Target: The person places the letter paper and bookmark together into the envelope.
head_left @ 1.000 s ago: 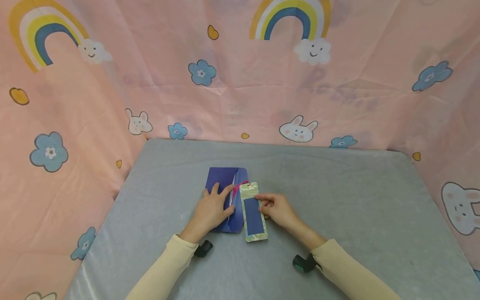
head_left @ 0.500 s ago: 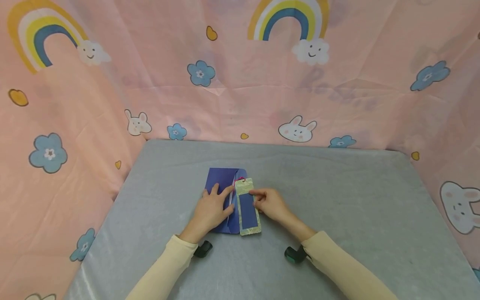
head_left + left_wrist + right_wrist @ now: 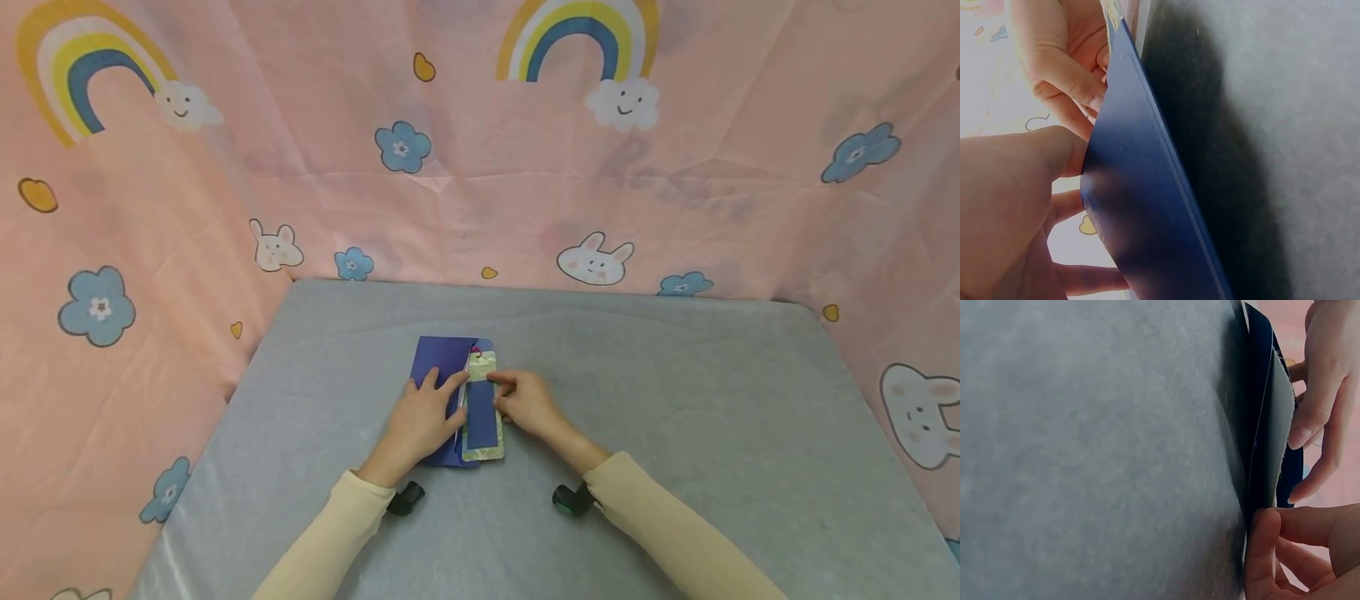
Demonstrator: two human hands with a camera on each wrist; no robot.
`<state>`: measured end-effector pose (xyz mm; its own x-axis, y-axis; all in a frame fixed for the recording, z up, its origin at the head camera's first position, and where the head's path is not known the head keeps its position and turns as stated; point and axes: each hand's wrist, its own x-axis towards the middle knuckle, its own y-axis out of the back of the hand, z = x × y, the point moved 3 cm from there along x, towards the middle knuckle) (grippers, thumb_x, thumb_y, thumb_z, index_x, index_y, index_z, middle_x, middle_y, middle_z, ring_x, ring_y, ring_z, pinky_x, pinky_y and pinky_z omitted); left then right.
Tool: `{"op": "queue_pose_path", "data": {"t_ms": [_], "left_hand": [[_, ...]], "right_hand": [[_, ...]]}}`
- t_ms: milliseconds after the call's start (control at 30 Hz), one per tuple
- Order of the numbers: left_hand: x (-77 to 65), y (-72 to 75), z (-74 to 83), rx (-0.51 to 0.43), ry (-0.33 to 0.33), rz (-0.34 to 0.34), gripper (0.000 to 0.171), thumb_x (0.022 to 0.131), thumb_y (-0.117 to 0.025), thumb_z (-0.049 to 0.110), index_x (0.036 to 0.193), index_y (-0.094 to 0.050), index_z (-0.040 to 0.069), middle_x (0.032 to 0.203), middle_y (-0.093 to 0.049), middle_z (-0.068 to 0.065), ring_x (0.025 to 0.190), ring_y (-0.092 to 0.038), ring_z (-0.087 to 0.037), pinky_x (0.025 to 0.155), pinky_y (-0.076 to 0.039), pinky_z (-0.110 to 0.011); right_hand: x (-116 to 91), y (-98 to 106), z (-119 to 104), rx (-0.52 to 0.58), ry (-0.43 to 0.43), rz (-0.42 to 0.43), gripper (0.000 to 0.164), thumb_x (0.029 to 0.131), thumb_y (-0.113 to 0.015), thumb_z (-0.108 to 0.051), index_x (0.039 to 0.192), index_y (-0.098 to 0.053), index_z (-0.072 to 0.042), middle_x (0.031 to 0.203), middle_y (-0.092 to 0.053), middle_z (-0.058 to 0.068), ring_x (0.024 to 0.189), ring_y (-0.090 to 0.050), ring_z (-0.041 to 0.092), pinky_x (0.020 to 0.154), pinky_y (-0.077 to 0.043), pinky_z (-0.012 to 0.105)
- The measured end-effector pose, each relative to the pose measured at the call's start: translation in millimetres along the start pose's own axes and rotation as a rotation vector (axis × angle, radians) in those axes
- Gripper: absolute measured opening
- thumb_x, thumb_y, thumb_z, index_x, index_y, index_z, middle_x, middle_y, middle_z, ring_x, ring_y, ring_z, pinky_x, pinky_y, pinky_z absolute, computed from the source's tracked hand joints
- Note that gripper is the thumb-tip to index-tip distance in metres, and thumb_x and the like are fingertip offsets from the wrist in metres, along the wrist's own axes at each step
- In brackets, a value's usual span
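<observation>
A blue envelope (image 3: 444, 354) lies on the table with its flap side toward the right. My left hand (image 3: 425, 417) rests on it, fingers spread, the thumb and forefinger beside the opening. In the left wrist view the envelope (image 3: 1141, 187) bows up under that hand (image 3: 1010, 200). A bookmark (image 3: 482, 414), pale green-gold edged with a dark blue panel and a pink cord at its top, lies over the flap, its left edge at the opening. My right hand (image 3: 525, 403) pinches the bookmark's right edge; in the right wrist view its thumb and forefinger (image 3: 1266, 525) meet at that edge.
Grey cloth covers the table (image 3: 675, 417). A pink patterned curtain (image 3: 480, 192) hangs behind and at both sides. Dark wrist cameras (image 3: 573, 500) sit under the cream sleeves (image 3: 667, 525).
My right hand has moved left with the bookmark, from beside the envelope to over its flap, up against the opening. The left hand has stayed in place.
</observation>
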<state>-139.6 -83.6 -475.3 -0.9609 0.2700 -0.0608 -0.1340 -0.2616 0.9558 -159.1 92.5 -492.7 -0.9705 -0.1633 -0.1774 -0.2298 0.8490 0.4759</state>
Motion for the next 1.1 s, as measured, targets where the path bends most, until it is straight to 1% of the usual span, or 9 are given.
{"op": "queue_pose_path", "data": {"t_ms": [133,333,500,667,833,1100], "left_hand": [[0.0,0.4,0.3,-0.001,0.004,0.002,0.054,0.093,-0.063,0.04,0.145,-0.049,0.033,0.146,-0.05,-0.025,0.122,-0.05,-0.062,0.09,-0.051,-0.064],[-0.6,0.3,0.5,0.003,0.004,0.001,0.055,0.093,-0.064,0.04,0.145,-0.049,0.033,0.146,-0.05,-0.025,0.122,-0.051,-0.062,0.09,-0.051,-0.063],[-1.9,1.3,1.6,0.004,-0.004,0.013,0.055,0.092,-0.065,0.04,0.144,-0.05,0.032,0.145,-0.052,-0.025,0.12,-0.052,-0.061,0.088,-0.052,-0.063],[-2.3,2.4,2.1,0.006,-0.012,0.023,0.054,0.092,-0.064,0.04,0.144,-0.05,0.031,0.144,-0.052,-0.026,0.119,-0.053,-0.061,0.088,-0.052,-0.063],[-2.6,2.7,2.1,0.006,-0.022,0.026,0.054,0.092,-0.064,0.039,0.144,-0.051,0.031,0.144,-0.052,-0.026,0.118,-0.054,-0.06,0.088,-0.052,-0.062],[-1.9,2.3,0.7,0.002,-0.019,0.016,0.054,0.092,-0.065,0.039,0.144,-0.05,0.031,0.144,-0.052,-0.027,0.118,-0.053,-0.06,0.089,-0.052,-0.063]], "right_hand": [[2,-2,-2,0.002,0.01,0.006,0.043,0.083,-0.067,0.005,0.125,-0.067,-0.003,0.074,-0.064,0.007,0.05,-0.055,0.01,0.051,-0.051,0.025],[3,-5,-4,0.01,0.0,0.004,0.043,0.084,-0.067,0.005,0.127,-0.067,-0.004,0.075,-0.064,0.007,0.049,-0.055,0.01,0.052,-0.051,0.025],[4,-7,-6,0.025,0.001,-0.005,0.043,0.085,-0.066,0.006,0.128,-0.066,-0.003,0.076,-0.063,0.007,0.051,-0.055,0.01,0.052,-0.052,0.025],[6,-9,-7,0.039,0.007,-0.001,0.044,0.085,-0.066,0.006,0.128,-0.065,-0.001,0.075,-0.063,0.007,0.053,-0.057,0.01,0.053,-0.053,0.024],[8,-12,-8,0.057,0.024,0.014,0.049,0.084,-0.066,0.008,0.132,-0.062,0.001,0.076,-0.063,0.009,0.055,-0.059,0.011,0.053,-0.053,0.024],[11,-14,-8,0.049,0.053,0.03,0.058,0.081,-0.066,0.01,0.138,-0.056,0.002,0.078,-0.064,0.011,0.052,-0.059,0.009,0.053,-0.053,0.024]]}}
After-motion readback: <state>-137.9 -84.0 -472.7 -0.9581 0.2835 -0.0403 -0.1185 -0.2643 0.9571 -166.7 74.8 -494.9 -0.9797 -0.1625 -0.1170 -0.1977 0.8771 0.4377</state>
